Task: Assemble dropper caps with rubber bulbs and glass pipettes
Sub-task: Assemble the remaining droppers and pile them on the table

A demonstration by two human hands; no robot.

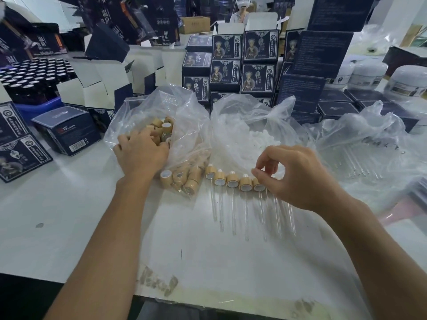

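A clear plastic bag (184,116) holds a heap of wooden dropper caps (166,127). My left hand (141,153) reaches into it, fingers curled down around a cap in the heap, with the fingertips hidden. Several assembled droppers (232,181), each with a wooden cap, white bulb and glass pipette, lie in a row on the white table (69,215). My right hand (298,176) pinches the cap of the rightmost visible dropper (258,187) between thumb and forefinger. More pipettes run under that hand. A second bag holds white rubber bulbs (258,137). A third holds loose glass pipettes (353,162).
More wooden caps (180,179) lie in the lower fold of the cap bag, just left of the row. Dark printed boxes (258,61) stack behind the bags, with open white cartons (97,84) and dark bottles (34,72) at back left. White jars (367,75) stand at back right.
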